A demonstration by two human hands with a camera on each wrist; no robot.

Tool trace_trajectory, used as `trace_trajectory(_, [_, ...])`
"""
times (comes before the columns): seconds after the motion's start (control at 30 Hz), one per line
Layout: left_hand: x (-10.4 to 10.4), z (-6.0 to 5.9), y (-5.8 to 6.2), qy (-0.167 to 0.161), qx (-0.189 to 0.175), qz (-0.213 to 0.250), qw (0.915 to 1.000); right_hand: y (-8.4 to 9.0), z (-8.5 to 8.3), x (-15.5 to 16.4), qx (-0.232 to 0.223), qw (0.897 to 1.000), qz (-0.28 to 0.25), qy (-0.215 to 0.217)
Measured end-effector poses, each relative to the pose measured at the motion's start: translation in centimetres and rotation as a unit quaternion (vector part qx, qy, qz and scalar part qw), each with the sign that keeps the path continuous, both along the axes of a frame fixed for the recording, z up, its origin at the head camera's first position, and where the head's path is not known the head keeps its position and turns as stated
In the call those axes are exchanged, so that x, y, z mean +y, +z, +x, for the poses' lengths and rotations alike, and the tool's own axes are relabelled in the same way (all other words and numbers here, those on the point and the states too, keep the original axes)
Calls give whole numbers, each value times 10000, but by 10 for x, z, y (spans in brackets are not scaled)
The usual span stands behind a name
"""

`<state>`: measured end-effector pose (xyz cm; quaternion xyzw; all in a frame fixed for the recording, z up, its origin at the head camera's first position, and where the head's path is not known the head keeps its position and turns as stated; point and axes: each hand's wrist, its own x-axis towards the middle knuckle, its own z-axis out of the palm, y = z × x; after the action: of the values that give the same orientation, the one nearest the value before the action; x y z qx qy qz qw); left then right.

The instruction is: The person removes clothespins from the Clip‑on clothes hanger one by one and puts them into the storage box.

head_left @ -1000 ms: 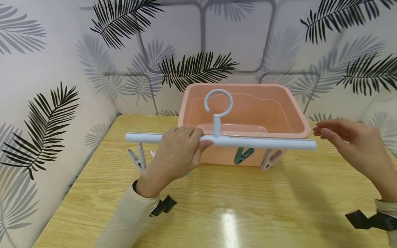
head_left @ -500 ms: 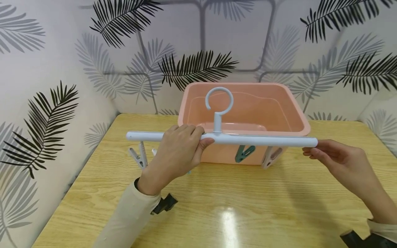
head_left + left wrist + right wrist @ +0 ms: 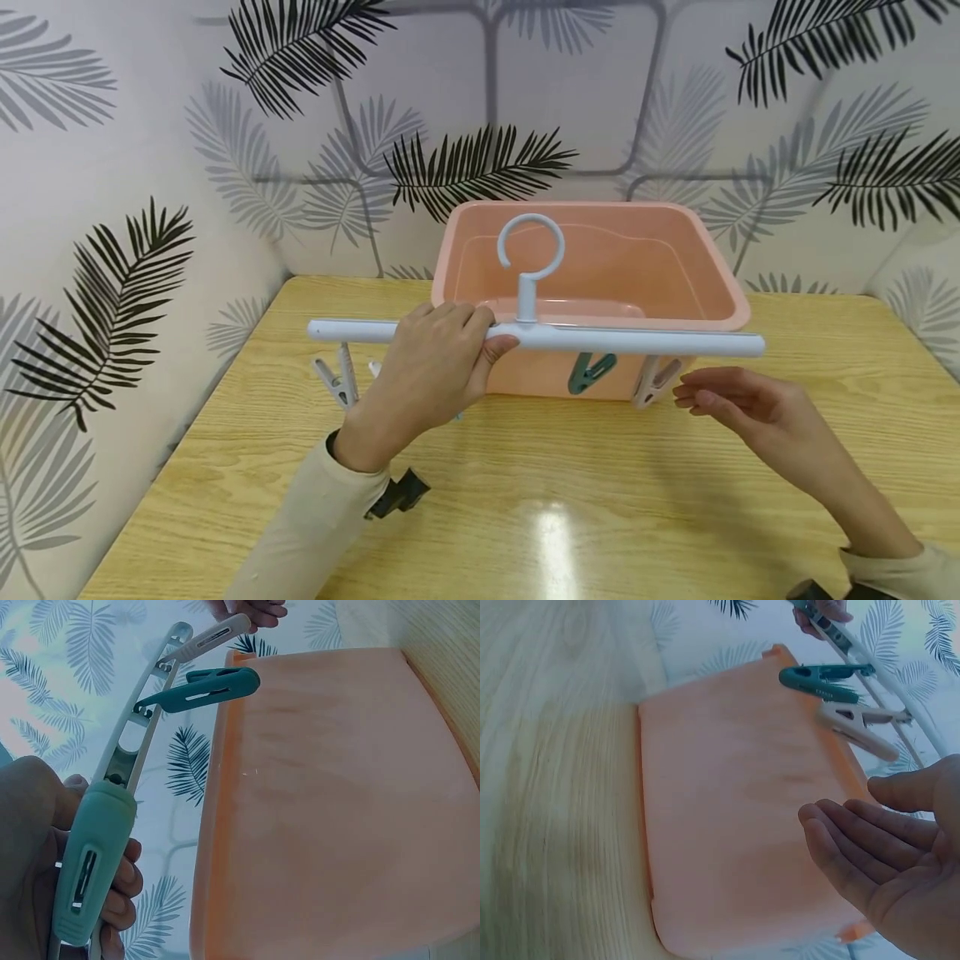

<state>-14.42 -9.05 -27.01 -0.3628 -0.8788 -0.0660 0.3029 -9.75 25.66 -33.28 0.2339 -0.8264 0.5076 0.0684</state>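
Note:
My left hand [image 3: 427,375] grips the pale blue bar of a clip hanger [image 3: 645,340] just left of its ring hook [image 3: 555,237]. Under the bar's right half hang a dark green clip [image 3: 217,688] and a pale pinkish clip [image 3: 859,733]. To the left dangles a grey clip [image 3: 337,383], with a white one partly hidden by my hand. A light teal clip [image 3: 94,859] lies beside my left fingers in the left wrist view. My right hand [image 3: 765,425] is held apart, fingers relaxed and empty, just right of the pinkish clip.
A pink plastic tub [image 3: 525,382] stands behind the hanger on a wooden table [image 3: 600,500]. Leaf-patterned wall covering [image 3: 300,225] rises behind the table and along its left side.
My right hand moved from beside the bar's right end, down past it, and then left toward the pinkish clip. My left hand and the hanger stay nearly still.

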Motion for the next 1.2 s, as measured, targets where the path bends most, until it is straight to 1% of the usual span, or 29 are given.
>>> trace_trajectory(0.07, [0, 0, -1, -1, -9, 4, 10000, -1, -2, -4, -152, 9988, -375, 284])
trace_trajectory(0.13, [1, 0, -2, 8, -33, 5, 10000, -2, -2, -7, -348, 9952, -726, 552])
trace_trajectory(0.23, [2, 0, -3, 30, -41, -3, 10000, -3, -2, -13, -632, 9899, -1023, 750])
trace_trajectory(0.37, [3, -1, -4, 35, -12, -11, 10000, -5, -2, -19, -892, 9843, -1244, 874])
trace_trajectory(0.6, [5, -2, -4, 29, -66, -69, 9999, -8, -2, -28, -1061, 9762, -1529, 1113])
trace_trajectory(0.7, [6, -2, -4, 32, -94, -117, 9999, -7, -2, -29, -1205, 9731, -1619, 1109])
trace_trajectory(0.87, [7, -2, -4, 10, -52, -108, 9999, -5, 1, -26, -1305, 9803, -1256, 787])
trace_trajectory(0.93, [7, -3, -5, 1, -28, -104, 9999, -6, 2, -23, -1281, 9798, -1320, 783])
trace_trajectory(0.97, [7, -3, -5, -1, -27, -104, 9999, -6, 2, -23, -1285, 9771, -1459, 867])
trace_trajectory(1.1, [7, -3, -6, 0, -73, -124, 9999, -8, 0, -21, -1300, 9593, -2096, 1375])
trace_trajectory(1.17, [8, -3, -7, -6, -77, -127, 9999, -8, 0, -22, -1272, 9528, -2324, 1484])
trace_trajectory(1.2, [8, -3, -7, -8, -67, -125, 9999, -8, 0, -23, -1225, 9517, -2400, 1472])
